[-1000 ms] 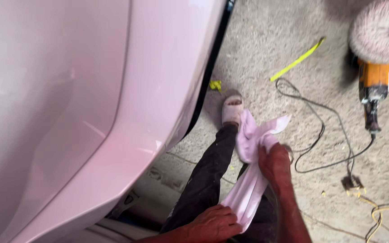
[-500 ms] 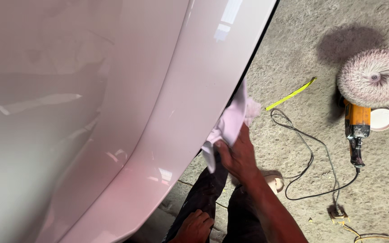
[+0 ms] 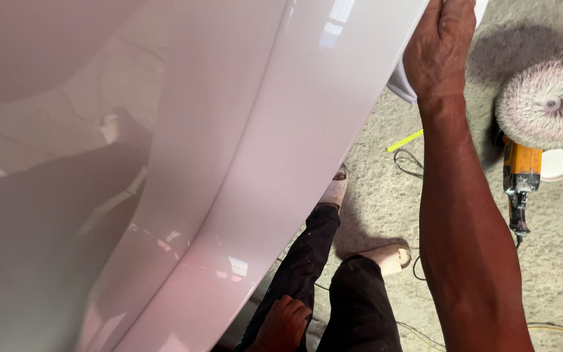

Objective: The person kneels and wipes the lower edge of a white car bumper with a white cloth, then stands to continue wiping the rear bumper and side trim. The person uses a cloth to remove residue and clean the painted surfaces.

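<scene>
A glossy pale pink car body panel [image 3: 229, 143] fills the left and middle of the view. My right hand [image 3: 441, 45] is stretched out to the panel's far edge at the top, pressing a white cloth [image 3: 402, 85] against it; only a corner of the cloth shows under the palm. My left hand [image 3: 283, 322] rests on my left thigh at the bottom, fingers curled, holding nothing. My legs in black trousers and light shoes stand on the concrete beside the panel.
An orange electric polisher [image 3: 521, 176] with a fluffy wool pad [image 3: 545, 104] lies on the concrete floor at right, its black cable looping nearby. A white round lid [image 3: 558, 164] sits beside it. A yellow strip [image 3: 404, 141] lies on the floor.
My right hand has carried the cloth up from near my legs, along the panel's edge, to its far end. My left hand has let go of the cloth and settled on my thigh.
</scene>
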The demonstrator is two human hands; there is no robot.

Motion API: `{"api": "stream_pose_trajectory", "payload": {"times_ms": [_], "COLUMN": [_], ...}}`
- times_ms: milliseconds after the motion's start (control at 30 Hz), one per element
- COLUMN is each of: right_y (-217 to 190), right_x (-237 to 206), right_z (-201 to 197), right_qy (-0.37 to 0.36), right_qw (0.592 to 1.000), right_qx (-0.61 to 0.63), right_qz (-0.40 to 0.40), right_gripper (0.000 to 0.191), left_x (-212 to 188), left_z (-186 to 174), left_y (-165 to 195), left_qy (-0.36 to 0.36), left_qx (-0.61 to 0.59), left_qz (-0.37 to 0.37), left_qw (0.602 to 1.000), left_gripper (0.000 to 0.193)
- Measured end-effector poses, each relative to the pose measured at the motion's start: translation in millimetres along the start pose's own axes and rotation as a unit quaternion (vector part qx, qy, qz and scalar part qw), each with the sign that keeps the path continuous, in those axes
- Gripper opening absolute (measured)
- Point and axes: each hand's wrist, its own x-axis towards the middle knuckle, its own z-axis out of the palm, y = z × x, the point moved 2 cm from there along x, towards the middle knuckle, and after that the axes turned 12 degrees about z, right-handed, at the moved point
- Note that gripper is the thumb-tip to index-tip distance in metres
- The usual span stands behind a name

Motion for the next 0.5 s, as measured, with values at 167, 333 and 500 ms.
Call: {"api": "stream_pose_trajectory", "payload": {"times_ms": [167, 333, 500], "right_y": [-30.4, -43.7, -29.7], "right_x": [-148.5, -312.6, -215.6], "right_z": [19.3, 43.6, 31.2], "right_qy": [0.039, -0.034, -0.009], "right_qw": [0.995, 0.994, 0.993], "right_qx": [0.082, 0.100, 0.113], "right_qz": [-0.052, -0.034, -0.028], "right_gripper": [0.058, 0.046, 0.028], "left_x": [11.9, 21.1, 23.5], "left_z": [-6.4, -12.5, -17.9], "left_y": [13.1, 19.5, 18.4], "left_qy": [-0.013, -0.012, -0.014], "left_qx": [0.020, -0.008, -0.003], "left_qz": [-0.010, -0.019, -0.021], "left_qw": [1.000, 1.000, 1.000], "left_gripper": [0.021, 0.023, 0.020]}}
